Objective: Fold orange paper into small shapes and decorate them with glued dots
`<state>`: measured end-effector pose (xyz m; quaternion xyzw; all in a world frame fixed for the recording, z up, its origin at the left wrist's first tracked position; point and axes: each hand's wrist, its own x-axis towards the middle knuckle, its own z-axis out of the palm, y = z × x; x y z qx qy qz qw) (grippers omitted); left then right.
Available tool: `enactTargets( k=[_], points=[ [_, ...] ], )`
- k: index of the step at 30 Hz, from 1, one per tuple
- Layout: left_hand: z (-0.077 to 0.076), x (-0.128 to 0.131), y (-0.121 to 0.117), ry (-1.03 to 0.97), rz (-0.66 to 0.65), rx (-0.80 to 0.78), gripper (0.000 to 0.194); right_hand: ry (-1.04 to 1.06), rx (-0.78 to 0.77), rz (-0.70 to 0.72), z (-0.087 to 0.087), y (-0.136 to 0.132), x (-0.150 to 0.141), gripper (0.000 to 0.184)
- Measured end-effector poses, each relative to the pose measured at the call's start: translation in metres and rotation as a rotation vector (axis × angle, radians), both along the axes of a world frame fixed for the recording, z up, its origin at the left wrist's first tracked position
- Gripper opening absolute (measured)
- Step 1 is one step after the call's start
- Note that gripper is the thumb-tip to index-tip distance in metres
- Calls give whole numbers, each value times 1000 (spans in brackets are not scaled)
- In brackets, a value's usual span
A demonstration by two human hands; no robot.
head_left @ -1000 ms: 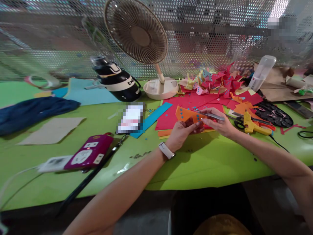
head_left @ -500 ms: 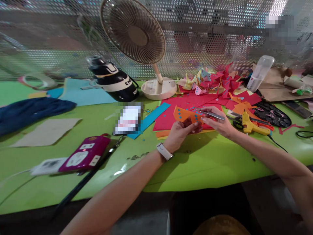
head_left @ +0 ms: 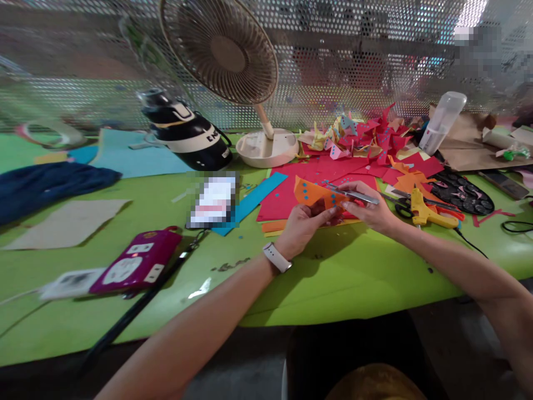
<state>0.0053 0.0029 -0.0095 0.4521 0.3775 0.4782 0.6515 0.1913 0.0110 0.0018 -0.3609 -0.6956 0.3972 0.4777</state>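
Observation:
My left hand (head_left: 300, 229) grips a folded orange paper piece (head_left: 308, 190) dotted with small blue spots, thumb and fingers closed on its lower edge. Between the fingers of my right hand (head_left: 370, 214) are silver metal tweezers (head_left: 361, 196), their tips pointing left to the paper's upper edge. Whether the tips touch it or hold a dot is too small to tell. Beneath both hands lie red paper sheets (head_left: 275, 201) with loose blue dots on them. A blue paper strip (head_left: 254, 201) lies to the left of the sheets.
Right of my hands are a yellow glue gun (head_left: 431, 212) and black-handled scissors (head_left: 403, 210). Folded paper pieces (head_left: 383, 136) are heaped behind. A fan (head_left: 266, 155), a black bottle (head_left: 195, 141), a phone (head_left: 214, 200) and a purple power bank (head_left: 137, 261) occupy the left side.
The whole view has shifted slightly, so the table items appear a little further left. Both hands keep their holds on the paper and tweezers, nearly in the same pose.

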Motion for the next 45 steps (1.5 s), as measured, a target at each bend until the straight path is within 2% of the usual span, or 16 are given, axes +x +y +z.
enactTargets(
  k=[4,15,23,29,38,41,45],
  points=[
    [1,0,-1,24,-5,19,49,6,-20,48,1,-1,1,31],
    [-1,-2,0,19,7,19,48,-13,-13,45,2,-1,3,33],
    [0,0,-1,-7,11,21,43,-3,-10,-29,-4,3,-3,35],
    [-1,-1,-1,18,-10,19,46,-28,36,3,-7,5,-3,27],
    [-2,-5,3,-10,9,-8,46,-33,22,53,-3,4,0,33],
    [-1,-6,4,-10,16,-11,48,-15,6,-24,3,1,3,34],
    [1,-6,5,-31,45,-25,50,41,71,-180,10,3,6,35]
  ],
)
